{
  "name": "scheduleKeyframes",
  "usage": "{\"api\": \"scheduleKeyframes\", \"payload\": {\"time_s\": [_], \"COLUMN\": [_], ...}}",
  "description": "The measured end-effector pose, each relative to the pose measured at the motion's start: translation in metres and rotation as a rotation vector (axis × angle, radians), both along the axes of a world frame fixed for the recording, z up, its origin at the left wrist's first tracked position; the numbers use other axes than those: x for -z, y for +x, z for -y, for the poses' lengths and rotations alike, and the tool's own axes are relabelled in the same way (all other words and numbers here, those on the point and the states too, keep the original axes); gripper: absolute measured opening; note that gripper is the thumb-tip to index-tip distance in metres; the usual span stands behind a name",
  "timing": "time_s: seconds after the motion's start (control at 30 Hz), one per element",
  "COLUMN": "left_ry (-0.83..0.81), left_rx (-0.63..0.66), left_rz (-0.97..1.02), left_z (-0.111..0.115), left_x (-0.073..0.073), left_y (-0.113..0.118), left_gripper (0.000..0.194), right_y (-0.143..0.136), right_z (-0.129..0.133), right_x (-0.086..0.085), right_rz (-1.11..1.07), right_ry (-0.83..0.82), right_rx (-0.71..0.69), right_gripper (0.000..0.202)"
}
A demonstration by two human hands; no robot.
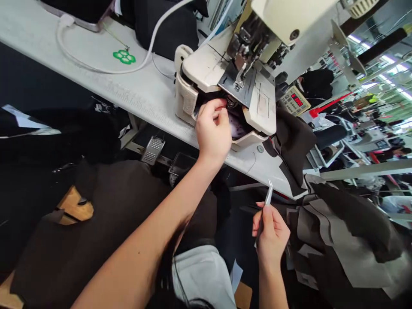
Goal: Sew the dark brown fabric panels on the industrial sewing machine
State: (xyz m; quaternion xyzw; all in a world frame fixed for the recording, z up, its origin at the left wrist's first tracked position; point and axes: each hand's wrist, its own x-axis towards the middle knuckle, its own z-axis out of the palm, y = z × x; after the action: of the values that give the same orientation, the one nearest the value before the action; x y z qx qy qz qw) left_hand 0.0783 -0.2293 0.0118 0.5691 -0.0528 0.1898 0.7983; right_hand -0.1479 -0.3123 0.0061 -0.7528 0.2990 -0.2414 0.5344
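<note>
My left hand (214,126) reaches into the open front of a cream sewing machine (206,64), just below the metal needle plate (240,86). Its thumb and index finger are pinched at the dark mechanism (231,102) there; whatever they hold is too small to tell. Lower and to the right, over the table's front edge, my right hand (272,229) is closed around metal tweezers (268,195), whose bent tips point up and touch nothing.
On the white table (128,92) lie a white cable (106,71), a green flower charm (124,56) and a dark device (86,13). A small round metal piece (260,149) sits near the front edge. Dark fabric pieces (347,236) are stacked at right; a control panel (295,101) stands behind.
</note>
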Motion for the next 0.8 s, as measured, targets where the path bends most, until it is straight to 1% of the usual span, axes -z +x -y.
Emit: {"api": "scheduleKeyframes", "payload": {"time_s": [0.13,0.27,0.33,0.57,0.63,0.8], "left_ry": [0.048,0.102,0.111,0.063,0.095,0.251], "left_rx": [-0.044,-0.068,-0.065,-0.055,-0.074,-0.142], "left_rz": [0.028,0.051,0.051,-0.022,-0.012,0.052], "left_z": [0.003,0.006,0.006,0.004,0.004,-0.001], "left_x": [0.002,0.008,0.008,-0.006,-0.009,-0.01], "left_y": [0.0,0.005,0.009,0.016,0.015,0.011], "left_gripper": [0.015,0.014,0.013,0.014,0.016,0.021], "right_y": [-0.012,-0.019,-0.021,-0.025,-0.026,-0.027], "right_z": [0.013,0.018,0.019,0.029,0.031,0.035], "right_x": [0.003,0.007,0.01,0.024,0.027,0.031], "right_rz": [0.0,0.009,0.002,-0.01,-0.018,-0.023], "right_ry": [0.06,0.103,0.118,0.137,0.139,0.138], "right_rx": [0.042,0.067,0.059,0.046,0.047,0.039], "right_gripper": [0.022,0.022,0.023,0.027,0.028,0.027]}}
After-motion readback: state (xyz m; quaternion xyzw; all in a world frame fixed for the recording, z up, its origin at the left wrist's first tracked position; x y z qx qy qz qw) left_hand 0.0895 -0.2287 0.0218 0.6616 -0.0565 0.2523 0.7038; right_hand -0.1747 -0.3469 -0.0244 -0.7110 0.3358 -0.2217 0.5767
